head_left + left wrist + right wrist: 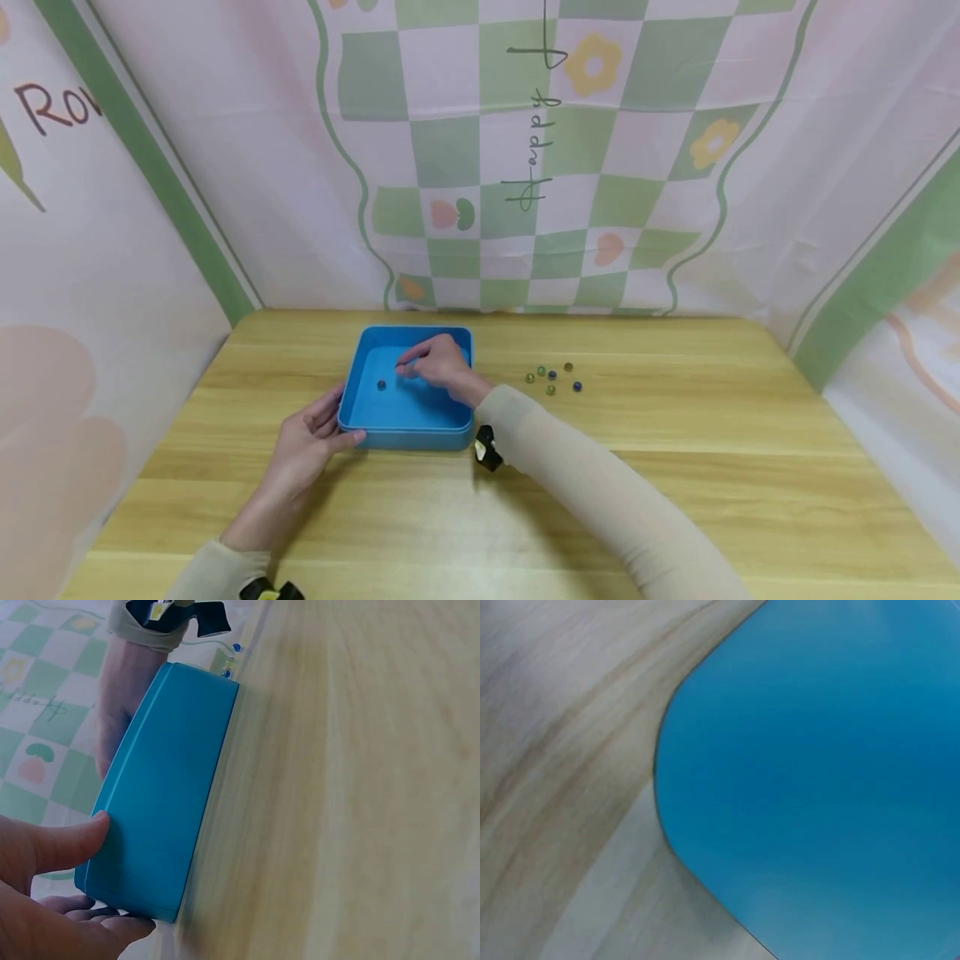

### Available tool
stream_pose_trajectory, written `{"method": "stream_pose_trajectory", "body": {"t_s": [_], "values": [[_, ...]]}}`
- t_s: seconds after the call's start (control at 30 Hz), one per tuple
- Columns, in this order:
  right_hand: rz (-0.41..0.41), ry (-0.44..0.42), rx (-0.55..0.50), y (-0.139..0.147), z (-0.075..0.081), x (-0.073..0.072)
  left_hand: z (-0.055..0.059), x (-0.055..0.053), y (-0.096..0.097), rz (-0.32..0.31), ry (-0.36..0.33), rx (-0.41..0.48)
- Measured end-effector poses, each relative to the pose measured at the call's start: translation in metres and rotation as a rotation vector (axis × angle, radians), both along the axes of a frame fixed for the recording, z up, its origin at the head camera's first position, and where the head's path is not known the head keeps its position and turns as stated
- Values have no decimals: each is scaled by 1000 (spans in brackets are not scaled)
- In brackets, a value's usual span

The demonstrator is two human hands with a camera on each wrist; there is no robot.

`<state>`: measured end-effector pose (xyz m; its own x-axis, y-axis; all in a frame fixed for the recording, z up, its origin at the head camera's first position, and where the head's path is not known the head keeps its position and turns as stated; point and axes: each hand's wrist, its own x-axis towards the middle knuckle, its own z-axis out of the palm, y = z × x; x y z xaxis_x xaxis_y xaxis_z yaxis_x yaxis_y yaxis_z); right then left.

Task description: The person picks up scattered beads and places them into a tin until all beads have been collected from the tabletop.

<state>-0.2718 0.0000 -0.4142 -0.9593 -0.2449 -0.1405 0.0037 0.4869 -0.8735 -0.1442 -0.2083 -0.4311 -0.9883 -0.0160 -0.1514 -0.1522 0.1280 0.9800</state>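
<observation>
Beige-sleeved left hand (303, 446) grasps the near-left corner of a blue, square plastic box (412, 440). Right hand (441, 364) hangs inside, fingers together (contents: cannot tell), near one dark round marble (381, 385); six multicoloured marbles (552, 375) lie right.

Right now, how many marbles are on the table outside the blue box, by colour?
Green marbles: 3
Blue marbles: 2
Brown marble: 1
Total: 6
</observation>
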Motion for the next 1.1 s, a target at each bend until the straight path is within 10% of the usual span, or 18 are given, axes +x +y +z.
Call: {"method": "stream_pose_trajectory", "body": {"t_s": [1.1], "values": [[81, 223, -154, 75, 46, 16, 1, 1, 2, 1, -10, -7]]}}
